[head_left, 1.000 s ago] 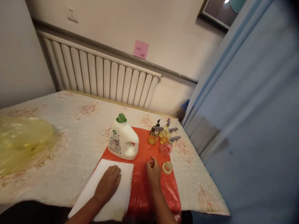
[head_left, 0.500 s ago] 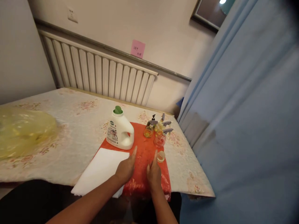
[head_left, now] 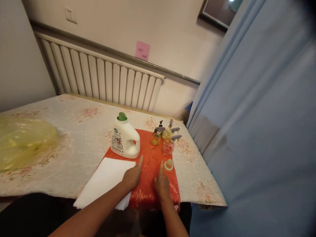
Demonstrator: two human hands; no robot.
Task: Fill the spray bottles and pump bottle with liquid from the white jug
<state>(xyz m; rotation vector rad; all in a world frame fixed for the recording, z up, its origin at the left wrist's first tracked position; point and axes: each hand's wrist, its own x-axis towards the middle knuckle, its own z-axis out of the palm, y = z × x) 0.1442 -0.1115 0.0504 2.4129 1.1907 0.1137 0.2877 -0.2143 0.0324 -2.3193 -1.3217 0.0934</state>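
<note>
My left hand (head_left: 132, 175) is held edge-on over the right edge of a folded white cloth or paper stack (head_left: 107, 179), fingers stretched out and nothing in it. On the other side, my right hand (head_left: 162, 185) hovers above a shiny red plastic sheet (head_left: 150, 161), empty, its index finger extended and the others partly hidden. A small pale round cap or cup (head_left: 169, 165) lies by that fingertip. Behind my left hand stands a white jug-shaped detergent bottle (head_left: 125, 140) with a green spout insert (head_left: 121, 116) in its uncapped mouth.
Small spray bottles with grey triggers, including an amber one (head_left: 155, 139) and a pink one (head_left: 168, 148), cluster at the red sheet's back right. A yellow plastic bag (head_left: 26, 141) lies left on the floral cover (head_left: 81, 141). A blue curtain (head_left: 249, 131) hangs at right.
The view has shifted slightly, so the scene sits a little further left. Both hands keep nearly the same pose, with small finger movement in the right. The bottles and cloth stay put.
</note>
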